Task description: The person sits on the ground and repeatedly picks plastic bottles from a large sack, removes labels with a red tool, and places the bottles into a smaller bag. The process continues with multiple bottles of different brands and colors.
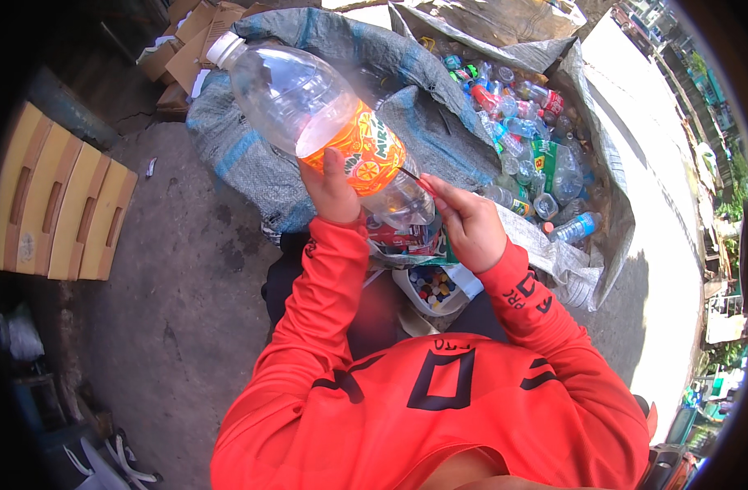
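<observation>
My left hand [336, 193] grips a large clear plastic bottle [282, 92] around the lower edge of its orange Mirinda label [365, 150]. The bottle is tilted, its white cap at the upper left and its base toward my right hand. A small knife with a red handle [427, 187] is in my right hand [472, 223], its thin dark blade touching the label's edge. Below the bottle's base, other plastic packaging with red labels [398, 239] shows in part. Between my legs stands a white container [429, 309] holding many coloured bottle caps [434, 286].
A large open woven sack [616, 184] full of plastic bottles [551, 165] lies at the right. Beside it is a grey-blue woven sack [245, 156]. Cardboard boxes [193, 55] are at the upper left, and yellowish crates with slots [65, 202] at the far left.
</observation>
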A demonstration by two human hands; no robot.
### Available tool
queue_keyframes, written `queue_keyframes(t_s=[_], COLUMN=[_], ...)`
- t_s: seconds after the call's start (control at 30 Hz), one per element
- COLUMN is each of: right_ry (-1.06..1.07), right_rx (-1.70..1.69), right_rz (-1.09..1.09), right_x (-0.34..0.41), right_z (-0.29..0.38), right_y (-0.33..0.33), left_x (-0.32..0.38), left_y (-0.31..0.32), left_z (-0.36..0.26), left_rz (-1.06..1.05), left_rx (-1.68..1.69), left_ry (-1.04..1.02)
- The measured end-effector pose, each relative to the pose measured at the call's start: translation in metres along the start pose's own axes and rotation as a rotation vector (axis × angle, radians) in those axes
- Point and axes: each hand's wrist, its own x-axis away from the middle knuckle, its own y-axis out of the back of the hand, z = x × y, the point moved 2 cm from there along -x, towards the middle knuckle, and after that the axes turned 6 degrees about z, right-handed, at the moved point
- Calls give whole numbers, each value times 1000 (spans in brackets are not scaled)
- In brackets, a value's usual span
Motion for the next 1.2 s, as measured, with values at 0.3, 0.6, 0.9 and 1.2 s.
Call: queue_keyframes(t_s=[0.3,0.6,0.9,1.2], right_ry=[23,175,123,68], right_rx=[219,597,483,354], right_rz=[-31,-266,-259,-300], right_x=[7,9,3,-9], right_z=[6,9,11,14], right_y=[-1,1,-3,-1], left_x=[-4,-3,2,13], left_y=[4,-1,1,-1], left_z=[1,5,8,24], left_rz=[-45,47,-1,94], left_rx=[65,146,210,263], left_ry=[61,256,274,270])
